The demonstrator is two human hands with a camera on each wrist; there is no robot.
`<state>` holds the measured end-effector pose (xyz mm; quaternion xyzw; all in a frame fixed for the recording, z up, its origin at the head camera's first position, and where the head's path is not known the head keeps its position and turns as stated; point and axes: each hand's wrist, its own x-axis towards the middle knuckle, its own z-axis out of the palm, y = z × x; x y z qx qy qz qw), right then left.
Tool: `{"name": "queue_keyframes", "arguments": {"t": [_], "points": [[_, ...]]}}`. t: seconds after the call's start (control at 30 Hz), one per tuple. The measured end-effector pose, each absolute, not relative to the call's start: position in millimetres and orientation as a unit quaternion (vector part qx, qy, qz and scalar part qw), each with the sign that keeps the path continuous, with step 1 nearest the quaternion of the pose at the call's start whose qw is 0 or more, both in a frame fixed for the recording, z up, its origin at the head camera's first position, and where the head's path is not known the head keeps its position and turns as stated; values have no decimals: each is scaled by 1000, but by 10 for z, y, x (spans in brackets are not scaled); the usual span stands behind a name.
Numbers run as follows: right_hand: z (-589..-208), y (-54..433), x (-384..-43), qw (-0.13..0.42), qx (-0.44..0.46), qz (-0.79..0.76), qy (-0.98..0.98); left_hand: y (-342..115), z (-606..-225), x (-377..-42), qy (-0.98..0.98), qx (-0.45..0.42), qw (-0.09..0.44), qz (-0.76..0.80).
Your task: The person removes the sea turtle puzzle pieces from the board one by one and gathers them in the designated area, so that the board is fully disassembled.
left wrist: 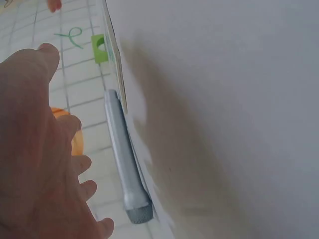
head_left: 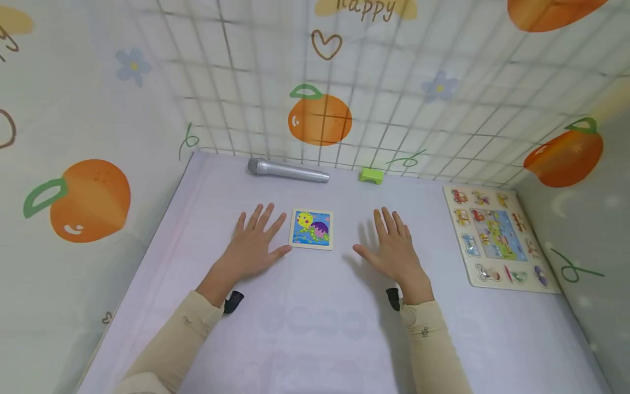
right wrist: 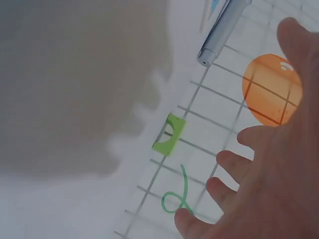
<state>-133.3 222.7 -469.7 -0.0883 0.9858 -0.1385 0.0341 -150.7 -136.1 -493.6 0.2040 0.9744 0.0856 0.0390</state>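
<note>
A small square picture puzzle [head_left: 312, 229] with a yellow and purple turtle lies between the two hands in the head view. To its left, my left hand [head_left: 250, 249] is spread palm down, and its thumb tip appears beside the puzzle's lower left corner. My right hand [head_left: 395, 253] is spread on the other side, farther from the puzzle. Both hands hold nothing and hover over the table, with shadows below. Beyond them lie a grey microphone [head_left: 290, 171] and a green arched block [head_left: 371, 175]; the block [right wrist: 170, 135] also shows in the right wrist view.
On the right of the white table [head_left: 315, 339] lies a wooden puzzle board [head_left: 471, 273] with several vehicle pieces. A wire grid [head_left: 394, 126] behind a printed sheet with oranges rises at the back edge. More printed sheet [head_left: 98, 120] hangs along the left.
</note>
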Motion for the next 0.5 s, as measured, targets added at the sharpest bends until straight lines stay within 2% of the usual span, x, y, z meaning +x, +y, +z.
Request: {"name": "queue_keyframes", "arguments": {"t": [0.23, 0.5], "points": [[-4686, 2084, -1485, 29, -105, -153, 982, -1240, -4940, -1612, 971, 217, 49, 84], [-4705, 1946, -1597, 31, -115, -202, 972, -1096, -4954, -1738, 957, 238, 87, 142]]}}
